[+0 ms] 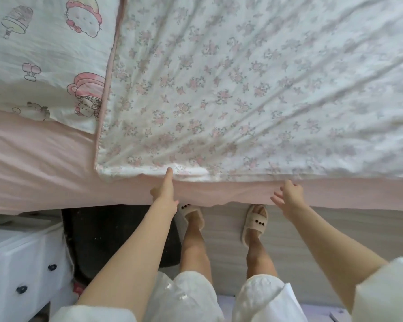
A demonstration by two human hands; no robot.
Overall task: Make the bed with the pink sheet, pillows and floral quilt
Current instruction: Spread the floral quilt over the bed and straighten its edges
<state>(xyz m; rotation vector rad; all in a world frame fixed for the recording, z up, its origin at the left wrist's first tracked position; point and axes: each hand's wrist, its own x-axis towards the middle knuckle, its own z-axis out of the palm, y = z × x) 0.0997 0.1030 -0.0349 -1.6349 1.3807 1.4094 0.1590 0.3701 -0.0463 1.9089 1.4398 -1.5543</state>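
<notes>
The floral quilt [242, 89] lies spread over most of the bed, its near edge running along the bed's side. The pink sheet [37, 163] shows at the left and along the near edge below the quilt. A white pillow [44, 61] with pink cartoon prints lies at the upper left, beside the quilt's pink-trimmed edge. My left hand [164, 191] points one finger onto the quilt's near hem, its other fingers curled. My right hand [289, 196] hovers over the pink sheet just below the quilt's edge, fingers spread, holding nothing.
I stand at the bedside in beige slippers [254, 224] on a pale wood floor. A dark mat [116, 238] lies under my left foot. A white drawer unit [21, 263] with dark knobs stands at the lower left, close to the bed.
</notes>
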